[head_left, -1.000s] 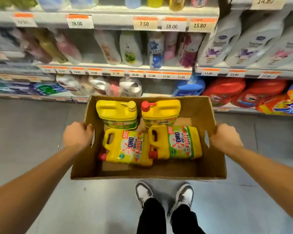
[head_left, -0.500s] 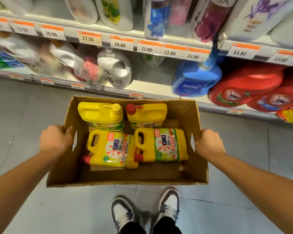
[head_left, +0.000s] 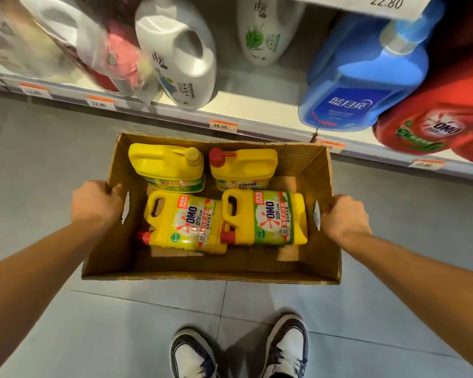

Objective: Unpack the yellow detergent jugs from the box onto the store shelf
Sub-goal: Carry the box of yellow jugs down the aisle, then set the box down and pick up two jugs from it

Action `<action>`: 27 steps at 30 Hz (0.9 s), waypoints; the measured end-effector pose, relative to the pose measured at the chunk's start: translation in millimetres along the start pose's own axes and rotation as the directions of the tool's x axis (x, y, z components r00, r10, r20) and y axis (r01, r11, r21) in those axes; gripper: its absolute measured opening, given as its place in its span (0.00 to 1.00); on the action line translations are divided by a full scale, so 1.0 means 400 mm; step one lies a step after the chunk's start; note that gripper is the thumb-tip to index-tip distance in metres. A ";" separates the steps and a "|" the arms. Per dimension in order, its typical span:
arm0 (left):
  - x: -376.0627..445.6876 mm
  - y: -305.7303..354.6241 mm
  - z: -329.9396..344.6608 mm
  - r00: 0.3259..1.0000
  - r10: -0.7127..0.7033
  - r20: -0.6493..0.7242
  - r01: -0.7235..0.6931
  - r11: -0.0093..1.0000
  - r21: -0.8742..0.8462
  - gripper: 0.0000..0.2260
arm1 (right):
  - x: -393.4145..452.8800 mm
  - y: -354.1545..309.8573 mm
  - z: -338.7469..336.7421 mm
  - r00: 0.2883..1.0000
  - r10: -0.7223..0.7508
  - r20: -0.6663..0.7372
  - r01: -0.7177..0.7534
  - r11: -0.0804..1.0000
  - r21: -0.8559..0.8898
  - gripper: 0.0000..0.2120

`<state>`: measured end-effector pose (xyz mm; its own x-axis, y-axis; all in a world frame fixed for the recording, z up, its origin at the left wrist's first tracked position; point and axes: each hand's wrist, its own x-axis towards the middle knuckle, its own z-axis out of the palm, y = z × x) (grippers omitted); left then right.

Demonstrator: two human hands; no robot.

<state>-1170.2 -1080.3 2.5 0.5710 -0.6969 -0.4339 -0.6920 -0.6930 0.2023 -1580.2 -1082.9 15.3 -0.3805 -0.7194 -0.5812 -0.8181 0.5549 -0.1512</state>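
An open cardboard box (head_left: 257, 266) hangs in front of me above the grey floor. My left hand (head_left: 96, 204) grips its left wall at the handle slot, and my right hand (head_left: 344, 218) grips the right wall. Inside are several yellow detergent jugs. Two stand upright at the far side, one with a yellow cap (head_left: 167, 165) and one with a red cap (head_left: 243, 166). Two more lie flat on their backs nearer me, the left one (head_left: 186, 223) and the right one (head_left: 268, 218), labels up and red caps pointing toward me.
The bottom store shelf (head_left: 257, 105) runs just beyond the box, with a bare stretch between a white jug (head_left: 180, 58) and a blue jug (head_left: 363, 77). Red jugs (head_left: 437, 121) stand at the right. Price tags line the shelf edge. My shoes (head_left: 241, 350) are below.
The view has tilted down and closed in on the bottom shelf. The box, still gripped by both hands, is lower and nearer the shelf edge. The jugs have not shifted inside it.
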 end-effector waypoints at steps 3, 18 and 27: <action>0.021 -0.011 0.022 1.000 0.003 0.010 -0.003 1.000 0.010 0.18 | 0.016 -0.001 0.035 1.000 0.002 0.000 -0.002 1.000 -0.001 0.12; 0.078 -0.073 0.075 0.995 -0.034 0.096 0.037 0.999 -0.036 0.17 | 0.010 0.025 0.143 0.996 0.064 0.067 -0.066 0.997 0.029 0.17; 0.013 -0.045 0.078 0.996 0.062 -0.060 -0.072 0.981 -0.182 0.23 | -0.044 -0.027 0.175 0.995 -0.009 -0.104 0.021 0.993 0.116 0.26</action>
<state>-1168.6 -1065.7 -30.7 0.5526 -0.7482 -0.3672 -0.6393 -0.6632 0.3893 -1534.7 -1047.1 -28.8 -0.4157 -0.7640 -0.4934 -0.7706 0.5841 -0.2550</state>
